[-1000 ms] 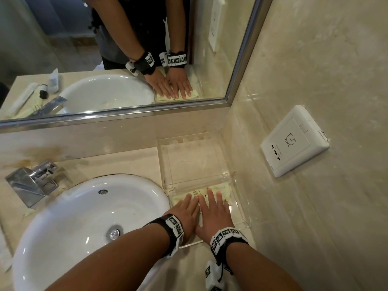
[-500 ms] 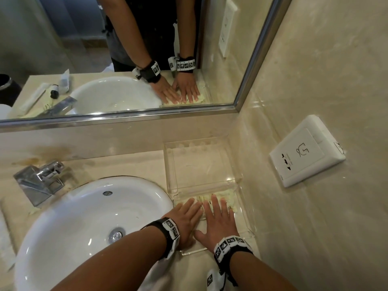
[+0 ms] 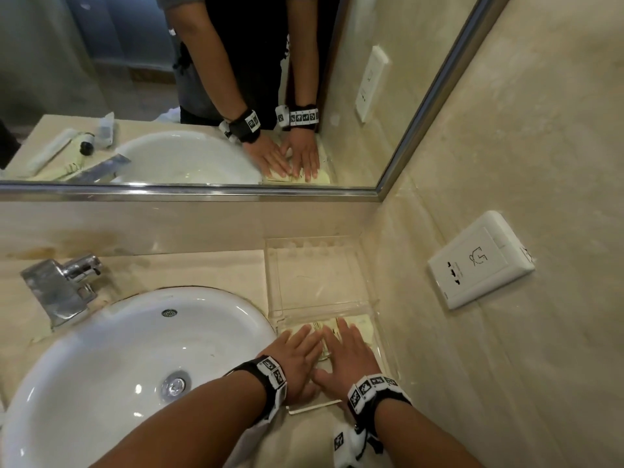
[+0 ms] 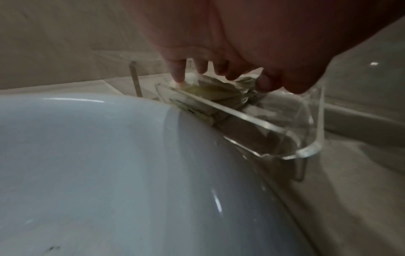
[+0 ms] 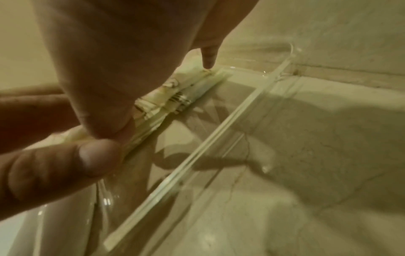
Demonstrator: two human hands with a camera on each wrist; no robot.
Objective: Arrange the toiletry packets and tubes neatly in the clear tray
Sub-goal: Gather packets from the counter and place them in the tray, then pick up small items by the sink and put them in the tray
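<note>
A clear two-compartment tray stands in the counter's corner, to the right of the sink. Its far compartment holds nothing. Pale yellow toiletry packets lie stacked in the near compartment. My left hand and right hand lie side by side on them, fingers straight, pressing down. In the left wrist view my left hand's fingertips press the crumpled packets behind the tray rim. In the right wrist view my right hand presses the packets beside the tray wall.
The white sink basin touches the tray's left side, with a chrome faucet behind it. A wall socket sits on the right wall. The mirror reflects tubes and a small bottle on the counter left of the sink.
Both hands stay flat on the packets in the near compartment. Only the head view has shifted a little.
</note>
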